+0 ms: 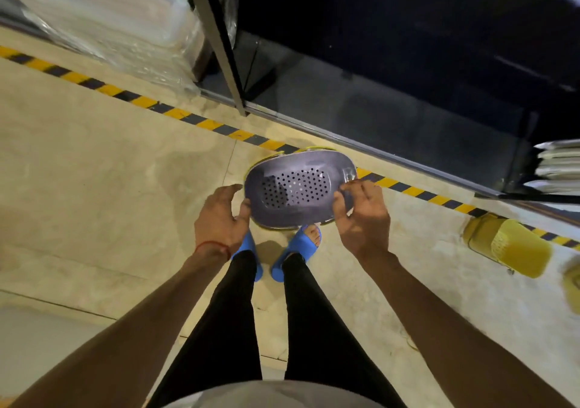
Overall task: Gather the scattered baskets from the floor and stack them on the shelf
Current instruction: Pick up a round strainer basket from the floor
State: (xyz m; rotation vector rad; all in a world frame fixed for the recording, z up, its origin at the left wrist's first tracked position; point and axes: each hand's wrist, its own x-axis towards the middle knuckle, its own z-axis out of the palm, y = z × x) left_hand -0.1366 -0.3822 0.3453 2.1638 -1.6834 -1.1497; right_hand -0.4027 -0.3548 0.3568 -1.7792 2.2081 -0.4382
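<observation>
Looking down from the head camera, we see a pale, marbled tile floor (94, 162) crossed by a yellow-and-black hazard stripe (125, 95). Our left hand (219, 219) and right hand (361, 216) each curl round one end of a purple perforated basket (298, 187), held in the air above our blue sandals (301, 244). A yellow basket (508, 244) lies on the floor at right, just beside the stripe and near the dark shelf (408, 118).

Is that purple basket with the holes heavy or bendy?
Probably light: the purple basket looks like thin plastic full of holes, and the right hand just pinches its rim. Likely fairly stiff: its oval shape looks unbent between that and the left hand.
</observation>
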